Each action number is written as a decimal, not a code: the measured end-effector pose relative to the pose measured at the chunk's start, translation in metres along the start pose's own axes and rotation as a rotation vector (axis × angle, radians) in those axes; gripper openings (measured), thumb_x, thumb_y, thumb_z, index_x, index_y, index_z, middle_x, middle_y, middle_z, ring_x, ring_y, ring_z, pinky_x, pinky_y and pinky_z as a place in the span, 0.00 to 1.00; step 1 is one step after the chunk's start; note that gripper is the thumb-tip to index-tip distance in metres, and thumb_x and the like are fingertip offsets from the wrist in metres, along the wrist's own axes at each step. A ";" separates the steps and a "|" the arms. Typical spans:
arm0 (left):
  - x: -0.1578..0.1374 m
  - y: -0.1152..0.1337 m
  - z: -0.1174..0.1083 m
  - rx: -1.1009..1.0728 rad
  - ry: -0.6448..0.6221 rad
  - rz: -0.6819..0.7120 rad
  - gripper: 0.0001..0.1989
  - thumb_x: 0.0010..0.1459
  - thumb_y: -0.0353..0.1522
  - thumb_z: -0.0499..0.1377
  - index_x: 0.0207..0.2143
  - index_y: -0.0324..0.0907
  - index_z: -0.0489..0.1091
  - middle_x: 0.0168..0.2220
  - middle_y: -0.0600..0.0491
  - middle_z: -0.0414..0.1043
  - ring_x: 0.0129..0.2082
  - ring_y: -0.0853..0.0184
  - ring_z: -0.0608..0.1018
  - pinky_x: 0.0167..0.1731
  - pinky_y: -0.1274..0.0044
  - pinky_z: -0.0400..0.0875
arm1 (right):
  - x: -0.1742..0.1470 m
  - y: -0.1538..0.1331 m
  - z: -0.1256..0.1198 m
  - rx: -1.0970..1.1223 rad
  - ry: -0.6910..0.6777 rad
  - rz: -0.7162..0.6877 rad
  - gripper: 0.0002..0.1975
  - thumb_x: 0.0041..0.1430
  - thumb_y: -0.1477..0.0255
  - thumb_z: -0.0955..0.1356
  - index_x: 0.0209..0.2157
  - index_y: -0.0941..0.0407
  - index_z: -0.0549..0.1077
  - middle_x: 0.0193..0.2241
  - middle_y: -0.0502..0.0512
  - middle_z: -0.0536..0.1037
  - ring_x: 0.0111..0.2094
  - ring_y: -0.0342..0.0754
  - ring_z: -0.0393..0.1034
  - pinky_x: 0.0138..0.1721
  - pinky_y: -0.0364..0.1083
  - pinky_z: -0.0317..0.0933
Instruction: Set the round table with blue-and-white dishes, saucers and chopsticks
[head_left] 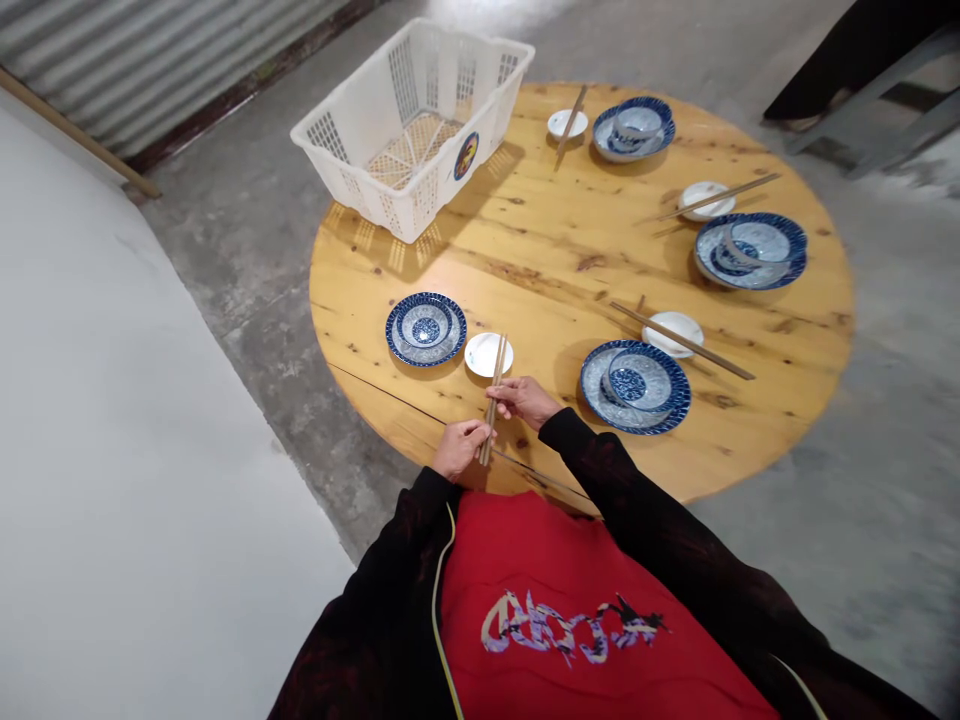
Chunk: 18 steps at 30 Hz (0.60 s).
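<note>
A pair of wooden chopsticks [497, 368] is held between my two hands at the near edge of the round table. My left hand [459, 448] pinches the lower ends, and my right hand [528, 400] grips them around the middle. Their far ends lie over a small white dish [480, 356]. Left of that dish sits a blue-and-white plate [391, 335] with a glass bowl [442, 325] on it. To the right of my right hand stands another patterned plate [600, 405] with a bowl [654, 385] on it.
A white plastic basket [420, 205] stands at the wooden table's [525, 240] far left. Along the right side are more place settings, with chopsticks [697, 350] resting across a white dish [679, 326]. A person's leg [847, 60] shows beside a grey stool [900, 110].
</note>
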<state>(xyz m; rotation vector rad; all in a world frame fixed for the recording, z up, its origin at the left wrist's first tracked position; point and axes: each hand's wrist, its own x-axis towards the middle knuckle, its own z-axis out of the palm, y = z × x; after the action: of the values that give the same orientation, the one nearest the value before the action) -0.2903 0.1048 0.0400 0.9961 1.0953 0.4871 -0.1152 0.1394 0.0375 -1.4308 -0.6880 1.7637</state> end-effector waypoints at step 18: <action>0.072 -0.008 -0.010 0.060 0.119 0.132 0.16 0.52 0.42 0.59 0.23 0.38 0.71 0.20 0.56 0.67 0.21 0.73 0.65 0.22 0.79 0.58 | -0.008 0.028 0.010 -0.163 0.178 -0.004 0.06 0.54 0.72 0.68 0.31 0.60 0.75 0.27 0.54 0.79 0.15 0.38 0.64 0.13 0.38 0.54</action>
<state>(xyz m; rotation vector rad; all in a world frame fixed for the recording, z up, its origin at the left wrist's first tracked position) -0.2705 0.1594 -0.0046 1.1083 1.1602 0.6306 -0.1306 0.1171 0.0222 -1.6717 -0.7523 1.5834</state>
